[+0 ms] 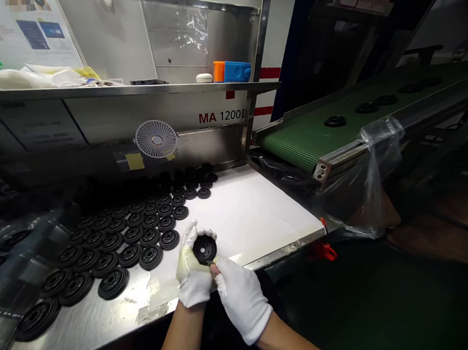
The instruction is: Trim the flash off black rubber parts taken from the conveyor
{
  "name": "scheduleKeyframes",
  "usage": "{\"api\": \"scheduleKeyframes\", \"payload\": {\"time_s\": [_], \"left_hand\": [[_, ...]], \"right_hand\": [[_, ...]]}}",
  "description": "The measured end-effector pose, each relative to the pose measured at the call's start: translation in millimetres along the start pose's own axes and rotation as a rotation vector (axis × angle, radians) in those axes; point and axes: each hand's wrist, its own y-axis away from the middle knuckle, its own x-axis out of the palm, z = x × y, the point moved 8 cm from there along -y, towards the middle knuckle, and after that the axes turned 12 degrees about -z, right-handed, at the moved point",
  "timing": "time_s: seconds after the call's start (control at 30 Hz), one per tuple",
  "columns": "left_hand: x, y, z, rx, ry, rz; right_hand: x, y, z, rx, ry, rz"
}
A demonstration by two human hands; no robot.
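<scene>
We see our left hand [192,267] clenched around a black disc [204,249], over a white sheet [252,211] on the steel surface [88,331]. Our right hand [241,298] presses against the disc's rim; a small metal sliver [212,262] shows there, half hidden, and we cannot tell whether that grip holds it. More discs [119,240] lie in rows to the left, the far ones lost in shadow. On the right, a green conveyor [295,145] carries others. Far off, a machine panel [218,117] reads "MA 1200", the rest hard to make out.
</scene>
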Motion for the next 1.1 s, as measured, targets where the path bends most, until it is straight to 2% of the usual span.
{"api": "scheduleKeyframes", "payload": {"time_s": [0.07, 0.2, 0.3, 0.5, 0.7, 0.8, 0.97, 1.03, 1.1], "left_hand": [[0.6, 1.0, 0.7, -0.048, -0.034, 0.011], [0.5, 0.4, 15.9, -0.252, -0.117, 0.025], [1.5, -4.0, 17.4, -0.208, -0.081, -0.005], [1.7, -3.6, 15.0, -0.111, -0.027, -0.031], [-0.7, -1.1, 20.6, -0.27, -0.056, 0.033], [0.6, -4.2, 19.2, -0.204, 0.018, 0.015], [2.4, -3.0, 13.5, -0.055, 0.084, 0.009], [1.7, -1.4, 14.4, -0.093, 0.047, 0.02], [1.3, 0.5, 20.1, -0.203, -0.009, 0.04]], "right_hand": [[-2.2, -0.8, -0.7, -0.011, 0.012, -0.012], [-6.8, -3.6, -15.6, 0.0, 0.041, -0.052], [-5.8, -2.8, -21.4, 0.019, 0.05, -0.06], [-2.8, 0.7, -4.5, 0.008, 0.038, -0.025], [-10.3, -2.7, -14.0, -0.007, 0.035, -0.052], [-9.0, -0.4, -17.7, 0.009, 0.039, -0.067], [-4.7, 4.0, -7.8, 0.005, 0.029, -0.032], [-6.5, 2.6, -7.5, -0.008, 0.022, -0.033], [-9.5, 0.1, -11.9, -0.011, 0.02, -0.051]]}}
